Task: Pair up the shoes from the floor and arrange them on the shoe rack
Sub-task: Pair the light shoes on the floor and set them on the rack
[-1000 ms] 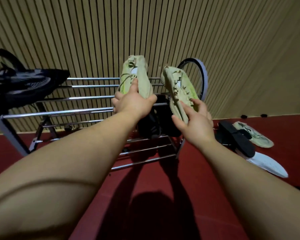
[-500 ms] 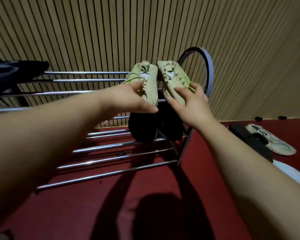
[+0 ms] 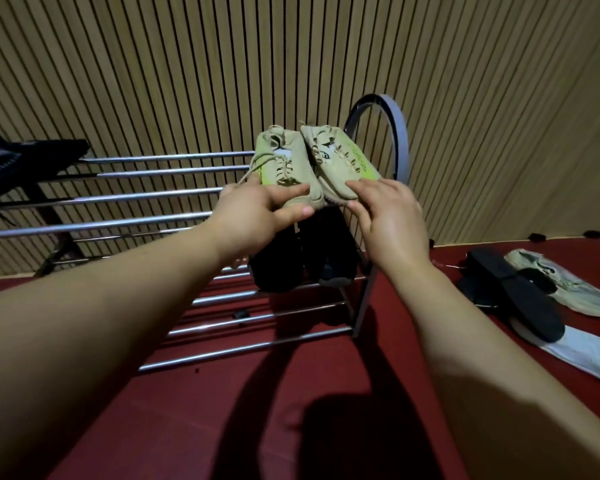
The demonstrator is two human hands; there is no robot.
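Two beige sneakers with lime-green sides lie side by side, heels toward me, at the right end of the top shelf of the metal shoe rack (image 3: 136, 223). My left hand (image 3: 257, 220) pinches the heel of the left sneaker (image 3: 284, 164), with a finger on top and the thumb under it. The heel of the right sneaker (image 3: 336, 161) is held the same way by my right hand (image 3: 392, 220), fingers above and thumb below. Both shoes rest on the shelf bars.
A pair of black shoes (image 3: 278, 271) sits on the lower shelf just under my hands. A dark shoe (image 3: 25, 161) lies at the top shelf's far left. On the red floor to the right lie a black slipper (image 3: 520, 296), a pale sneaker (image 3: 575, 292) and a white shoe (image 3: 586, 358).
Both sneakers came together and down from a tilted, spread position onto the top shelf at its right end. My hands slid back to their heels.
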